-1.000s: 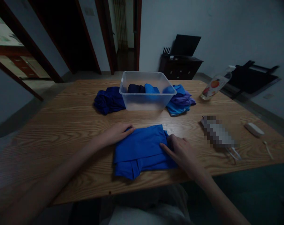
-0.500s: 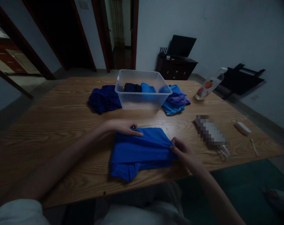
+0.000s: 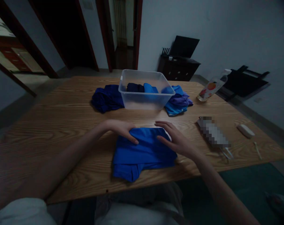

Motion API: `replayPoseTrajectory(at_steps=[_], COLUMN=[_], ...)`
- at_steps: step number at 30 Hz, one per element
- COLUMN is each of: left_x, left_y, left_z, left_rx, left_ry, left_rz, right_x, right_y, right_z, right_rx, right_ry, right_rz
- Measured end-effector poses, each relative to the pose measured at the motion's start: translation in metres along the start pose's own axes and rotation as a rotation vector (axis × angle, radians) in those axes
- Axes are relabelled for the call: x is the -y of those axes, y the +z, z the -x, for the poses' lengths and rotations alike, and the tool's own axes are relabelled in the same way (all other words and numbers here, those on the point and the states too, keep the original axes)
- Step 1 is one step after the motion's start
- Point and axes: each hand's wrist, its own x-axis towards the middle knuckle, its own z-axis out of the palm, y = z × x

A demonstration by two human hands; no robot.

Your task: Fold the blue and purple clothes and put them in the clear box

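left hand (image 3: 122, 128): flat, fingers spread on folded blue garment (image 3: 142, 151) | right hand (image 3: 176, 139): open, pressing garment's right edge | garment: on wooden table (image 3: 62, 125), near edge, before clear bin (image 3: 145, 90)

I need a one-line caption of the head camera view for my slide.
Left hand and right hand rest on a folded blue garment before a clear bin.
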Motion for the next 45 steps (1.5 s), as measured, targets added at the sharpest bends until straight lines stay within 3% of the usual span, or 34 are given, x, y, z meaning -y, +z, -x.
replayPoseTrajectory(at_steps=[5,8,11,16,21,25,29,31,36,40,42,45], left_x=[0.006,0.011,0.018,0.03,0.036,0.036,0.025,0.015,-0.01,-0.02,-0.024,-0.027], left_y=[-0.005,-0.009,-0.011,-0.014,-0.018,-0.019,-0.014,-0.011,0.014,0.057,0.079,0.103], left_z=[0.008,0.015,0.019,0.02,0.024,0.026,0.028,0.032,0.051,0.077,0.089,0.099], left_rx=[0.024,-0.02,-0.066,-0.092,-0.109,-0.096,-0.182,-0.225,-0.385,-0.334,-0.361,-0.456], left_ry=[-0.017,-0.052,-0.038,-0.085,-0.134,-0.186,-0.353,-0.352,-0.104,0.043,0.05,0.006], left_rz=[0.07,0.096,0.085,-0.057,-0.084,-0.139,-0.373,-0.432,-0.439,-0.333,-0.31,-0.31], right_x=[-0.004,-0.006,-0.013,-0.03,-0.028,-0.03,-0.038,-0.037,-0.006,0.029,0.041,0.048], right_y=[-0.005,-0.015,-0.022,-0.014,-0.008,0.0,0.015,0.019,0.017,0.023,0.034,0.051], right_z=[-0.049,-0.06,-0.062,-0.055,-0.044,-0.038,-0.027,-0.019,0.004,0.017,0.019,0.012], right_rx=[0.286,0.416,0.467,0.401,0.342,0.255,0.071,0.013,-0.086,0.091,0.179,0.191], right_ry=[-0.054,-0.031,0.037,0.188,0.331,0.319,0.239,0.188,-0.019,-0.31,-0.379,-0.455], right_rz=[0.036,0.031,-0.119,-0.241,-0.308,-0.286,-0.092,0.03,0.374,0.338,0.297,0.347])
